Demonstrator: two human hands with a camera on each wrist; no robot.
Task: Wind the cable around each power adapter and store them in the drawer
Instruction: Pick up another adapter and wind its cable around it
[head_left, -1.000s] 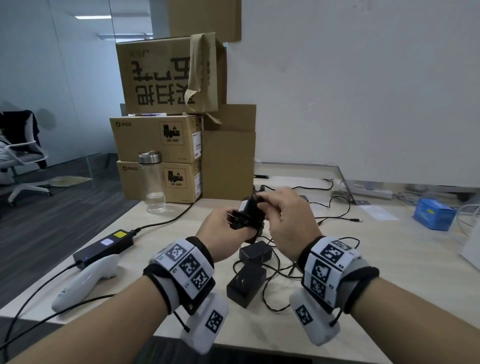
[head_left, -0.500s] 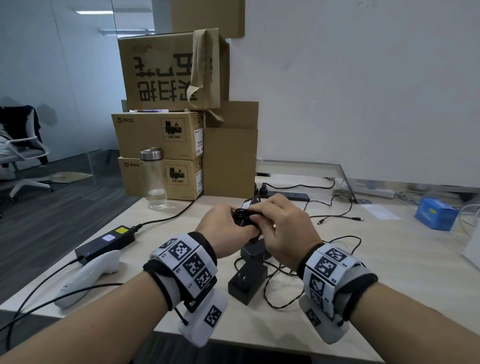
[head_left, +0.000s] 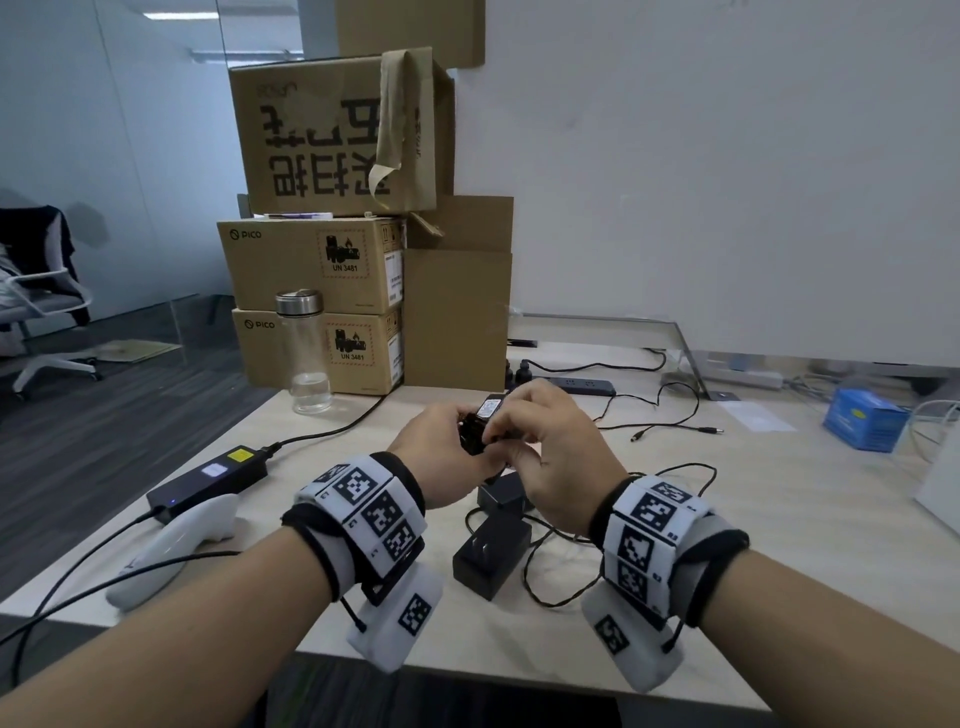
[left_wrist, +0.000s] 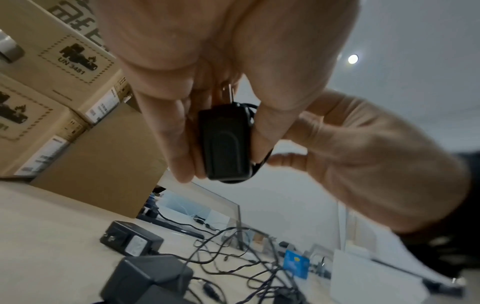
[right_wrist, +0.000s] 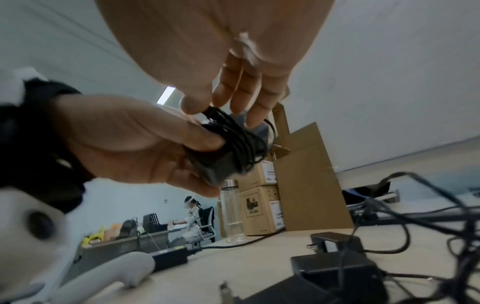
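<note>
Fingers and thumb of the left hand (left_wrist: 207, 86) clamp the black power adapter (left_wrist: 226, 142) by its two long sides, prongs toward the palm, lifted above the worktop (head_left: 779, 499). The right hand (head_left: 550, 447) pinches the thin black cable (right_wrist: 241, 139) where its turns cross the adapter body. To finish this well, I would keep the left hold firm, pull each turn snug beside the previous one, and tuck the free end under a turn so nothing springs loose. Below, nearer the person, two more adapters (head_left: 493, 556) lie among slack cables (head_left: 561, 577), apparently unwound. No drawer is in view.
</note>
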